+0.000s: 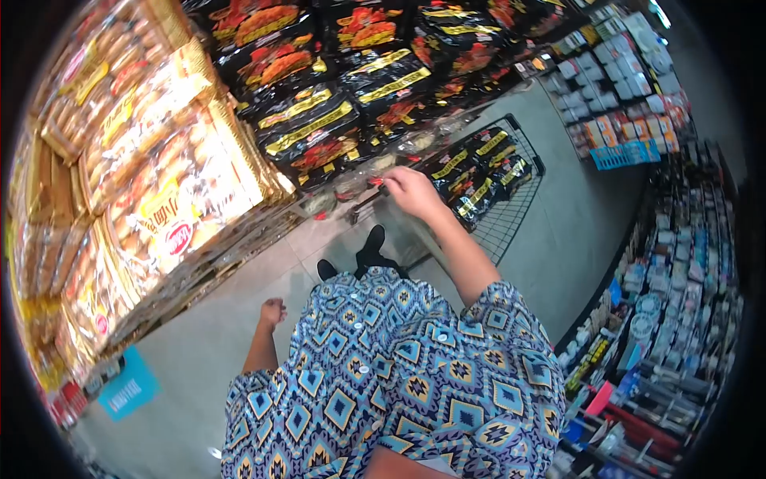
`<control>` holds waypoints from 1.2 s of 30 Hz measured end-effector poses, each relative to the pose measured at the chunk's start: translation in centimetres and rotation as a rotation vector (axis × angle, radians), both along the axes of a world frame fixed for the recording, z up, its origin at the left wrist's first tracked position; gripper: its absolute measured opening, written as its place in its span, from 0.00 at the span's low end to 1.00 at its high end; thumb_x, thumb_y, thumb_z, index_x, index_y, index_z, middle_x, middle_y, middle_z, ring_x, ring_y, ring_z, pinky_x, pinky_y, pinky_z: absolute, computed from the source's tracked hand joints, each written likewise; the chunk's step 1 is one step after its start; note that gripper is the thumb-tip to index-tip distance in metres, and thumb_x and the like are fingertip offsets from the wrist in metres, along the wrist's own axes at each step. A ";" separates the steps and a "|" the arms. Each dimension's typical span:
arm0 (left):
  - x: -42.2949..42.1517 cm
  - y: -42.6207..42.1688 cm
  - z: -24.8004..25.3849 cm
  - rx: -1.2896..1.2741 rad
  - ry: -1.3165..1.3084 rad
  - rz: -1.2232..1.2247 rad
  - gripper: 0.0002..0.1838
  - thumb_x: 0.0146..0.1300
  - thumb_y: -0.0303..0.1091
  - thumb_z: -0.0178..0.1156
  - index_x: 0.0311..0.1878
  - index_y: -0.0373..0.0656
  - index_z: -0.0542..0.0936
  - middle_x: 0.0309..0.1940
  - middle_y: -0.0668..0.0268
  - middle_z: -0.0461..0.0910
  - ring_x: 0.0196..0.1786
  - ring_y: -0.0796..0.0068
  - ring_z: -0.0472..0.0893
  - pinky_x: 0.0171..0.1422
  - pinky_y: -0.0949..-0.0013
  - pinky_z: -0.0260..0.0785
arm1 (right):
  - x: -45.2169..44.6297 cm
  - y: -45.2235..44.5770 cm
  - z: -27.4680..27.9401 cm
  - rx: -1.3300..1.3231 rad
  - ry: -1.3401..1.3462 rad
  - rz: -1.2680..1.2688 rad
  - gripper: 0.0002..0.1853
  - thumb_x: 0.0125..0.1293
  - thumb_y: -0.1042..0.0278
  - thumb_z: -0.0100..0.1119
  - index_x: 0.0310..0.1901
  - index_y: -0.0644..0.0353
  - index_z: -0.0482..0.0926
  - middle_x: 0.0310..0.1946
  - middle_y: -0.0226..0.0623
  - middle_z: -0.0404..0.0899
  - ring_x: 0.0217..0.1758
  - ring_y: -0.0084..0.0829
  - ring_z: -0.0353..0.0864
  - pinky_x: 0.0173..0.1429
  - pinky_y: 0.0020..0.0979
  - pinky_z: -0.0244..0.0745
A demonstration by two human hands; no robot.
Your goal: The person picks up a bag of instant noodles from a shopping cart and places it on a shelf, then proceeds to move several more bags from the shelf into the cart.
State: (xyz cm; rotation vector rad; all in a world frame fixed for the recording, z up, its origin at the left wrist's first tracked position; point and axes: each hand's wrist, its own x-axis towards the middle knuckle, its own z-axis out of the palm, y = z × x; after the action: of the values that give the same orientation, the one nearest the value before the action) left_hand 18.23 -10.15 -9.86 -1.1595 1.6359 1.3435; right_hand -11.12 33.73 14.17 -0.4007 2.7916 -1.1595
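Observation:
My right hand (411, 192) is closed around the dark handle (384, 190) of a wire shopping cart (511, 215). Several black packets with yellow bands (479, 177) lie inside the cart. My left hand (273, 311) hangs low at my side, its fingers curled in loosely and nothing visible in them. It is nearest to the side of a display stacked with clear and gold packs of bread-like snacks (175, 191), without touching it.
Black packets with red and yellow print (311, 120) fill the display ahead. Shelves of small goods (662, 279) line the right side, with another shelf (614, 80) at the far right. A blue sign (129, 387) stands at lower left. Grey floor (570, 211) runs between.

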 end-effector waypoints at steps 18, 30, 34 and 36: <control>-16.3 8.7 2.5 0.162 0.131 -0.554 0.16 0.74 0.42 0.53 0.56 0.44 0.77 0.40 0.62 0.83 0.33 0.73 0.82 0.35 0.70 0.73 | 16.7 12.2 0.4 0.213 -0.292 -0.488 0.11 0.66 0.64 0.55 0.42 0.60 0.82 0.42 0.48 0.82 0.48 0.49 0.80 0.53 0.45 0.75; -17.1 8.9 7.9 0.081 0.098 -0.571 0.14 0.74 0.42 0.52 0.53 0.44 0.77 0.39 0.64 0.83 0.34 0.74 0.82 0.36 0.69 0.74 | 12.1 19.5 -4.2 -0.355 -0.496 -0.543 0.15 0.65 0.57 0.63 0.33 0.63 0.83 0.22 0.38 0.81 0.27 0.28 0.80 0.35 0.34 0.75; -17.5 9.5 12.1 0.019 0.147 -0.648 0.17 0.74 0.43 0.52 0.55 0.41 0.77 0.39 0.64 0.83 0.35 0.74 0.82 0.38 0.71 0.74 | 6.6 17.8 -2.7 -0.158 -0.395 -0.544 0.13 0.65 0.59 0.61 0.37 0.64 0.83 0.31 0.44 0.84 0.34 0.37 0.83 0.42 0.36 0.76; -19.4 11.8 15.6 0.069 0.300 -0.589 0.19 0.74 0.45 0.53 0.56 0.40 0.77 0.41 0.66 0.82 0.38 0.76 0.82 0.42 0.72 0.73 | 4.3 16.5 -3.6 -0.170 -0.345 -0.465 0.13 0.64 0.59 0.61 0.39 0.62 0.83 0.32 0.46 0.84 0.37 0.42 0.84 0.44 0.38 0.77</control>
State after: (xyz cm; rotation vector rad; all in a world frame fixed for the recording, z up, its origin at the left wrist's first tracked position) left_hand -1.21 1.69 5.75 -0.3847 1.9227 1.2001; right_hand -6.77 50.27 10.58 0.4280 2.5510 -1.3942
